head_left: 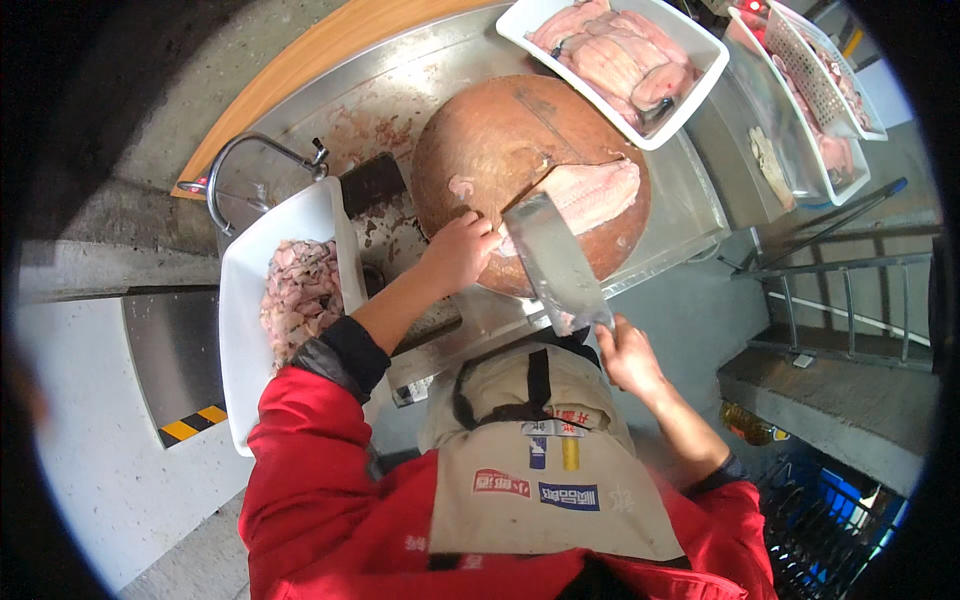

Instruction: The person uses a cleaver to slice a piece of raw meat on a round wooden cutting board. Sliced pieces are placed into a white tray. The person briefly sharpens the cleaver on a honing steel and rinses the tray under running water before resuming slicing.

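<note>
Grips cleaver [550, 255] with right hand [630, 357], rests left hand [460, 252] at left end of fillet [598, 196] on block [478, 140]; cannot tell if pinching. Looks soft, probably slippery; best pinned flat there.

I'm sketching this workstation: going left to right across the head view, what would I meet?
White tub of chopped pieces → left hand → cleaver → right hand → white perforated basket.
</note>
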Demonstrator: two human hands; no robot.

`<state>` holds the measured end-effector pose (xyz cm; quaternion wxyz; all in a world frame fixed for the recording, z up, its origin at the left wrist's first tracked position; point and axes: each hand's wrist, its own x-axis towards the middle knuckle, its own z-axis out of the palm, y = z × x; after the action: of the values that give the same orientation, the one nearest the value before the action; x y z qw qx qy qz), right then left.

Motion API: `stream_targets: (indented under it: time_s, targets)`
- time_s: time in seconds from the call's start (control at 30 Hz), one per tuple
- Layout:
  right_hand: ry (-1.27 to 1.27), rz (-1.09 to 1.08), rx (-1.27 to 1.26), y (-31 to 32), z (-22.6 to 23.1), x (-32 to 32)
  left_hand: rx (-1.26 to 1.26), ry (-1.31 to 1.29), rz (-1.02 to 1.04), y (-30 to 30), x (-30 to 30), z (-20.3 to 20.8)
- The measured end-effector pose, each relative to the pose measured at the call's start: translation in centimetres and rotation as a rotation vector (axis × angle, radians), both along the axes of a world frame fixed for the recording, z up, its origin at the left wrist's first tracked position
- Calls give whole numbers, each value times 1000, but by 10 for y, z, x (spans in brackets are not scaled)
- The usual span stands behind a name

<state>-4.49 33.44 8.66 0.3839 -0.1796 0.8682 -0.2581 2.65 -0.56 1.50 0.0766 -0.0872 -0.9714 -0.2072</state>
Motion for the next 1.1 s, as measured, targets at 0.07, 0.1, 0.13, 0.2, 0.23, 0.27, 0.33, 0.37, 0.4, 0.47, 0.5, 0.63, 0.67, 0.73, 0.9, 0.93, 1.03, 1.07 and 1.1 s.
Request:
stream_targets:
  time_s: [0.07, 0.1, 0.13, 0.2, 0.23, 0.27, 0.33, 0.37, 0.4, 0.47, 0.5, 0.63, 0.67, 0.73, 0.9, 0.93, 1.03, 1.07, 1.1]
  targets:
    - [37, 45, -40, -21, -13, 0, -35, -27, -13, 4, 2, -2]
    - [109, 69, -54, -30, -19, 1, -37, 12, 5, 5, 3, -3]
    - [201, 84, -80, -35, -25, 3, -43, 16, 31, 6, 4, -4]
    - [166, 89, -119, -30, -31, 7, -70, 7, 81, 9, 8, -7]
    - [173, 119, -8, -22, -33, 12, -96, 0, 98, 9, 10, -10]
    - [223, 162, 21, -9, -31, 16, -120, 45, 121, 7, 10, -12]
    - [247, 200, 101, 19, -28, 23, -148, 9, 142, 3, 10, -17]
    - [232, 207, 182, 34, -25, 24, -156, 56, 154, 0, 8, -18]
    - [226, 229, 154, 43, -24, 23, -168, 55, 210, -2, 6, -17]
    - [166, 249, 172, 48, -23, 16, -252, 178, 340, -14, -8, -3]
    - [135, 231, 153, 49, -20, 11, -192, 67, 336, -20, -12, 10]
    - [14, 118, 88, 42, -8, -8, -387, 182, 359, -36, -5, 77]
    - [-74, 87, 57, 44, 0, -18, -370, 251, 399, -39, -2, 97]
    - [-87, 53, -80, 40, 4, -26, -292, 256, 480, -42, 11, 126]
    - [-130, 86, -239, 30, 4, -50, 248, 445, 656, -60, 56, 222]
    - [-151, 83, -251, 29, 5, -54, 122, 668, 674, -66, 69, 250]
    - [-158, 107, -262, 27, 8, -62, -56, 1134, 946, -103, 111, 352]
    - [-164, 108, -231, 27, 10, -63, 67, 1211, 1049, -120, 120, 388]
    - [-136, 141, -242, 27, 11, -64, 371, 1187, 1146, -138, 130, 424]
